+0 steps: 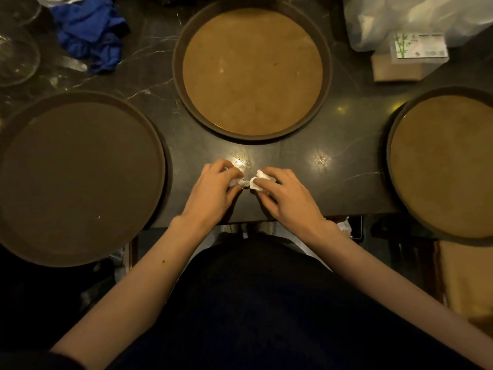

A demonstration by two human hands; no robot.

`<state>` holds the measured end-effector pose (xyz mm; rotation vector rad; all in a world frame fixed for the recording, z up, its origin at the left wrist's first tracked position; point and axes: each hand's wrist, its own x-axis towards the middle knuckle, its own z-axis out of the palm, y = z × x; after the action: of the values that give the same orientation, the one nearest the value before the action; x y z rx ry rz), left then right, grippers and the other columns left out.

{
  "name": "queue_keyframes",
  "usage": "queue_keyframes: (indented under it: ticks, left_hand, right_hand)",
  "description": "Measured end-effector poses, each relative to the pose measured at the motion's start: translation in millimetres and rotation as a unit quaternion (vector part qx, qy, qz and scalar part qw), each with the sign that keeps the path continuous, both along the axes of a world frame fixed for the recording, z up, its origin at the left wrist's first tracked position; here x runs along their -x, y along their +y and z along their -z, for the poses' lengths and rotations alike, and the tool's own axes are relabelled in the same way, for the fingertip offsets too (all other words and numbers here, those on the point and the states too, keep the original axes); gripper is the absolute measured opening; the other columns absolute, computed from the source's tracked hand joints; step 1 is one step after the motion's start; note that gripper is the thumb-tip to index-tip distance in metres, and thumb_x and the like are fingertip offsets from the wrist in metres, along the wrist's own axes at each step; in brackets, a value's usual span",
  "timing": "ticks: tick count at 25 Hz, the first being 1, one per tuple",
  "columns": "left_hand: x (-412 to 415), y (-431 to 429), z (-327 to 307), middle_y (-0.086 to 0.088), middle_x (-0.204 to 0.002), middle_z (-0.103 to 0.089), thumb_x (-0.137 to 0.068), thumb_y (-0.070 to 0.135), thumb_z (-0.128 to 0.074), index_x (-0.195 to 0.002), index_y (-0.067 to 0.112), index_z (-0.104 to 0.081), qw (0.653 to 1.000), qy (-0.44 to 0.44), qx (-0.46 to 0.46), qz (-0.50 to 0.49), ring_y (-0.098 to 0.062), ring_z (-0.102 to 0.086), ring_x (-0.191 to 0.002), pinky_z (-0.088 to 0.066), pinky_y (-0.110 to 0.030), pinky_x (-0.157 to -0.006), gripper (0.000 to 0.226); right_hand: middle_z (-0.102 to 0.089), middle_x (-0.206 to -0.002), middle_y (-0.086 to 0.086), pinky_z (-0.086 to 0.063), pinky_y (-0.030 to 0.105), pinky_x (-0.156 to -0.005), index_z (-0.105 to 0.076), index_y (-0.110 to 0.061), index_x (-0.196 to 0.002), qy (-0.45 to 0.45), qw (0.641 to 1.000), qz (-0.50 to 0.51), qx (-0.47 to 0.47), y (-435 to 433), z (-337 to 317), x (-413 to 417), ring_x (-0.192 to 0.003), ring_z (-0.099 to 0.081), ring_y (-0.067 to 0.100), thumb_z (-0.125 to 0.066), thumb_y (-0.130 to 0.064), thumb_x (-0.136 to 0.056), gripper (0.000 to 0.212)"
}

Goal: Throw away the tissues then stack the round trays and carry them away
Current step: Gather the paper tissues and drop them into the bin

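My left hand (213,186) and right hand (286,192) rest side by side on the dark marbled tabletop (293,161), near its front edge, each curled over crumpled white tissue. The left tissue (236,182) shows as a small wad under my left fingers, which are bent down around it; the right tissue (257,181) sticks out from under my right fingers, which press on it from above. The 2 wads all but touch in the gap between my hands; I cannot tell whether they are 2 pieces or 1 joined strip. Around my hands sit 3 round trays with dark rims, none stacked. The far tray (252,68) lies straight ahead, beyond my hands, with a tan floor. The left tray (77,177) has a dark floor and overhangs the tabletop's front edge. The right tray (442,166) has a tan floor, also overhangs the front edge and runs out of view at the right. All 3 are apart from each other and hold nothing I can see. At the far left lies a bunched blue cloth (90,33), with clear glassware (16,54) just beside it at the corner. At the far right are a white plastic bag (416,17) and a small box (416,46) printed with green bamboo.
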<state>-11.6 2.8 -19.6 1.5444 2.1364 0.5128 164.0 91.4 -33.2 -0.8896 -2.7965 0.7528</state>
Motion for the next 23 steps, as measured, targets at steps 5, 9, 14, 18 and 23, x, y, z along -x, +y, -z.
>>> queue_keyframes:
  ticks: [5,9,14,18,23]
  left_hand:
    - [5.4,-14.0,-1.6,-0.003,-0.112,-0.059,-0.086,0.028,-0.069,-0.105,0.015,-0.069,1.000,-0.014,-0.001,0.000,-0.020,-0.054,-0.105,-0.036,-0.023,-0.083,0.023]
    - [7.5,-30.7,3.8,-0.004,-0.112,-0.063,-0.086,0.018,-0.069,-0.103,0.012,-0.070,0.999,-0.029,-0.009,0.012,-0.022,-0.058,-0.106,-0.040,-0.023,-0.085,0.018]
    - [8.0,-44.1,7.7,-0.004,-0.112,-0.064,-0.084,0.017,-0.070,-0.103,0.011,-0.071,0.998,-0.049,-0.028,0.036,-0.023,-0.061,-0.103,-0.050,-0.036,-0.088,0.020]
    - [-6.8,-54.4,-0.3,-0.004,-0.108,-0.065,-0.083,0.015,-0.072,-0.100,0.012,-0.072,0.997,-0.054,-0.046,0.037,-0.021,-0.062,-0.100,-0.050,-0.032,-0.089,0.017]
    - [-50.3,-70.3,-13.2,-0.003,-0.109,-0.064,-0.083,0.014,-0.072,-0.099,0.014,-0.072,0.996,-0.045,-0.070,0.040,-0.018,-0.062,-0.101,-0.048,-0.026,-0.089,0.016]
  right_hand:
    - [-0.059,-0.121,0.010,-0.056,0.043,-0.066,-0.058,-0.017,-0.127,-0.008,1.000,0.021,-0.011,-22.1,-0.8,4.5,-0.107,-0.055,0.028,-0.060,-0.014,-0.091,0.036]
    - [-0.057,-0.124,0.017,-0.055,0.042,-0.058,-0.061,-0.019,-0.124,-0.050,0.997,0.043,-0.042,-35.1,-2.7,8.0,-0.110,-0.054,0.035,-0.065,-0.007,-0.085,0.041]
    - [-0.058,-0.119,0.013,-0.055,0.043,-0.056,-0.065,-0.014,-0.112,-0.078,0.991,0.081,-0.070,-47.5,-4.8,12.7,-0.106,-0.054,0.034,-0.062,-0.015,-0.088,0.025]
    - [-0.058,-0.116,0.009,-0.054,0.047,-0.066,-0.065,-0.011,-0.111,-0.091,0.991,0.080,-0.065,-46.4,-11.3,9.6,-0.103,-0.052,0.030,-0.052,-0.015,-0.093,0.022]
    - [-0.062,-0.111,0.008,-0.054,0.046,-0.068,-0.067,-0.013,-0.112,0.020,0.991,0.110,-0.078,-59.5,-29.4,-45.9,-0.097,-0.057,0.029,-0.059,-0.014,-0.090,0.024]
